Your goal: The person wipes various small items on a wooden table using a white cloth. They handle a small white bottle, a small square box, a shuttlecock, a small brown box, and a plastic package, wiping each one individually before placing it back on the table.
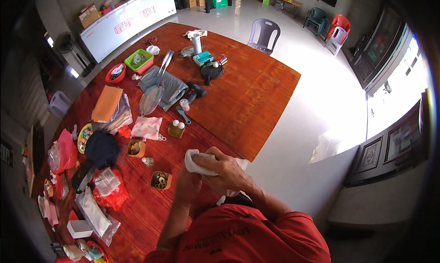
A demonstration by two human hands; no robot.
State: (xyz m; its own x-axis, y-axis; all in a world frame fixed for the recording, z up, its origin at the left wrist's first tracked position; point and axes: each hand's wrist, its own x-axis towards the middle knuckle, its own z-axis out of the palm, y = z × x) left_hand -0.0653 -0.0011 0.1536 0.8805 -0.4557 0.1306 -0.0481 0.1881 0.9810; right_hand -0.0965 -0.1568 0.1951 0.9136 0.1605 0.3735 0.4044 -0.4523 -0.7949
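Both hands are up close in front of my red shirt, at the near edge of the red-brown wooden table (151, 217). A bunched white cloth (191, 164) sits between them, with more pale fabric hanging below toward my body. My right hand (225, 171) is closed over the cloth from the right, fingers curled. From below and left, my left hand (189, 184) grips it too, though its fingers are partly hidden. Left of the hands stand a small square box with dark bits (161, 180), a shuttlecock (147, 161) and another small box (136, 148). Two white balls (178, 124) rest in a third small box.
Farther off lie badminton rackets (152, 98), a power drill (196, 92), a grey folded cloth (172, 86) and a green basket (139, 60). Clothes and a red plastic bag (111, 192) crowd the left side. A grey chair (265, 36) stands beyond the table.
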